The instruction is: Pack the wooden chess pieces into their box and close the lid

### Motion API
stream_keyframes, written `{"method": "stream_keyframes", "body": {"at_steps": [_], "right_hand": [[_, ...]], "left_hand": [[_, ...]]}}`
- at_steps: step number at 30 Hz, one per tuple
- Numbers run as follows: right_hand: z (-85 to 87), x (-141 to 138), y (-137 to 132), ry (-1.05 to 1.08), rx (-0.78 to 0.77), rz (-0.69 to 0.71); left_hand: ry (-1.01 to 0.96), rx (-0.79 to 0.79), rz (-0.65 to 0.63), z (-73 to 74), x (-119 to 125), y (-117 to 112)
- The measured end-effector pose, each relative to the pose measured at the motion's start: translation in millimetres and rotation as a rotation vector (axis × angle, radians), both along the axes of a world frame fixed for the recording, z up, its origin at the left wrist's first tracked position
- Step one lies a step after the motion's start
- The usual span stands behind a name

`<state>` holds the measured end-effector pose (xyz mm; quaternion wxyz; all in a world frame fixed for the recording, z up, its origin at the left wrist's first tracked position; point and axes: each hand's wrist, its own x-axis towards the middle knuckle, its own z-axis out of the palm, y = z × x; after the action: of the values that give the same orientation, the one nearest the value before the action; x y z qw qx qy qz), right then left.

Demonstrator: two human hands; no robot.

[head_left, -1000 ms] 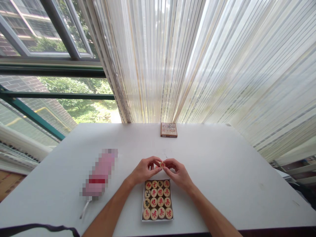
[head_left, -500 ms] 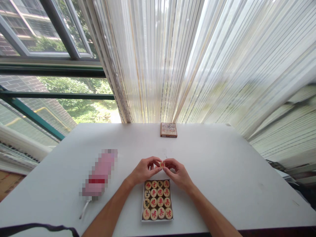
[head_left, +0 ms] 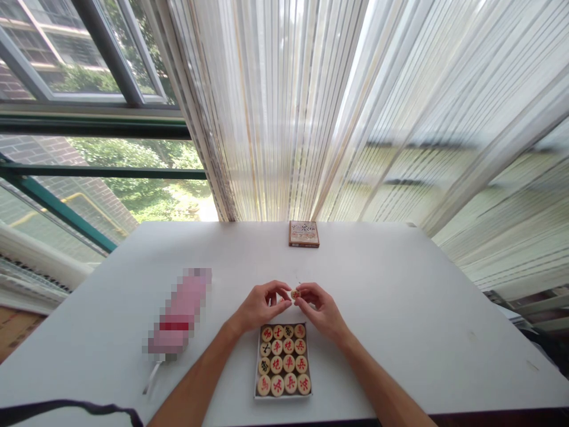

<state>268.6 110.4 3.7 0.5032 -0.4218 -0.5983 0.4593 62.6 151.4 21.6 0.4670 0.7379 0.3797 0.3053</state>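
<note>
Both hands meet just beyond a small open box [head_left: 256, 370] filled with several round wooden chess pieces marked in red and black. My right hand [head_left: 320, 311] pinches one such chess piece [head_left: 295, 293] between thumb and fingertips. My left hand [head_left: 261, 306] is curled beside it, its fingertips close to the piece; I cannot tell whether they touch it. Both forearms reach in from the near edge of the white table [head_left: 400, 308].
The box lid [head_left: 304, 233] lies flat at the far edge of the table. A pink blurred object [head_left: 178, 314] with a strap lies to the left. A striped curtain [head_left: 355, 118] hangs behind the table, and a window is at the left.
The piece has shifted slightly right, into my right fingertips, and my left fingers have eased back from it. The curtain at the right has billowed.
</note>
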Motion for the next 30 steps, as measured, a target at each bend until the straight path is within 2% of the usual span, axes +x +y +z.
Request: {"method": "stream_keyframes", "body": {"at_steps": [14, 30], "right_hand": [[4.5, -1.4, -1.2, 0.004, -0.039, 0.039], [0.6, -0.7, -0.7, -0.05, -0.025, 0.04]], "left_hand": [[0.0, 0.007, 0.004, -0.1, 0.7, -0.1], [0.018, 0.017, 0.025, 1.1, 3.5, -2.5]]}}
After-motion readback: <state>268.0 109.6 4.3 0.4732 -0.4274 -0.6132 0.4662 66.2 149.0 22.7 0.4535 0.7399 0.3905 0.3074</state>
